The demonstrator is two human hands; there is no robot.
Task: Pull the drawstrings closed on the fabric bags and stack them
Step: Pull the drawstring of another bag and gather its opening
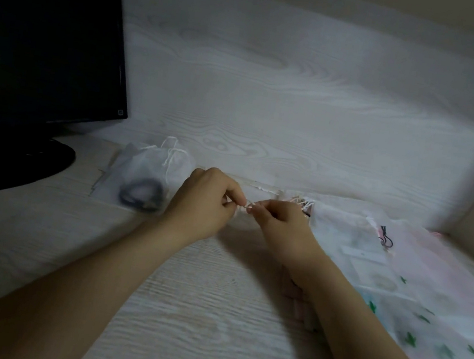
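My left hand (207,198) and my right hand (279,225) meet fingertip to fingertip over the desk, both pinching a thin white drawstring (247,207). Below them lies a small pale fabric bag (243,223), mostly hidden by my hands and blurred. At the back left sits a sheer white drawstring bag (154,172) with its cord tied and a dark round thing inside. To the right lies a loose pile of fabric bags (398,281), white, pink and one with green marks, with drawstring ends at its top.
A black monitor (45,40) on a round black stand (15,166) fills the left. The pale wood-grain desk (190,309) meets a wood-grain wall panel behind. A beige wall closes in at the right.
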